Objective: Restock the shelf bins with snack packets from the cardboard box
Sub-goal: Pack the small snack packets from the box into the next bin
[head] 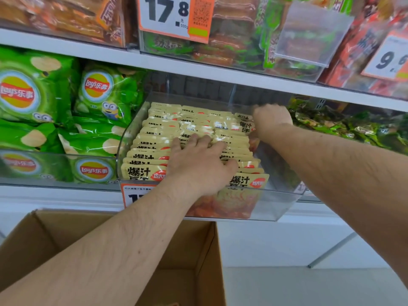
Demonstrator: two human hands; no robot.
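Two white shelves (66,48) carry clear bins (276,208) above a cardboard box (205,250).

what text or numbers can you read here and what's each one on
"17.8" with "500g": orange-edged price card on the top shelf.
"9." then a partly cut digit: price card at the right edge.
"Lay's 乐事": green chip bags in the left bin.
"爆汁": yellow packets in the clear bin under the left hand.
Orange tag on the bin front: small print too blurred; its number is hidden by the arm.
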